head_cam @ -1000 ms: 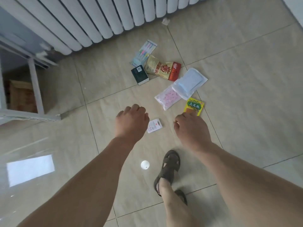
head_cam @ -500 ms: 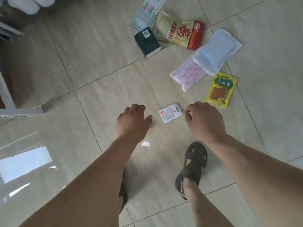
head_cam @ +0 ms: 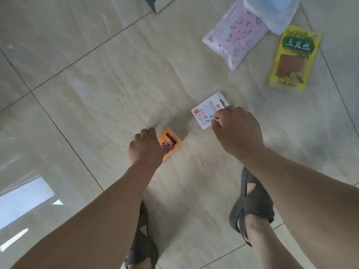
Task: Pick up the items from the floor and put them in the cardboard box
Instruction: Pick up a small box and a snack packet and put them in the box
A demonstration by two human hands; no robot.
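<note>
My left hand (head_cam: pixel 147 148) is low over the floor, fingers curled, thumb lying across a small orange packet (head_cam: pixel 172 139) that is partly hidden beneath it. My right hand (head_cam: pixel 237 131) pinches the near right edge of a white printed packet (head_cam: pixel 206 111) with thumb and forefinger; the packet still lies flat on the tiles. Further right lie a yellow and green snack packet (head_cam: pixel 293 59), a pink patterned packet (head_cam: pixel 237 35) and a pale blue pack (head_cam: pixel 272 12) overlapping it. The cardboard box is out of view.
My feet in grey sandals stand close below the hands, one foot on the right (head_cam: pixel 252 206) and the other foot on the left (head_cam: pixel 141 249). A dark box corner (head_cam: pixel 157 2) shows at the top edge. Glossy beige floor tiles (head_cam: pixel 97 84) spread to the left.
The view has dropped much closer to the floor. My right hand has reached the white packet and taken its edge. The orange packet now shows beside my left hand.
</note>
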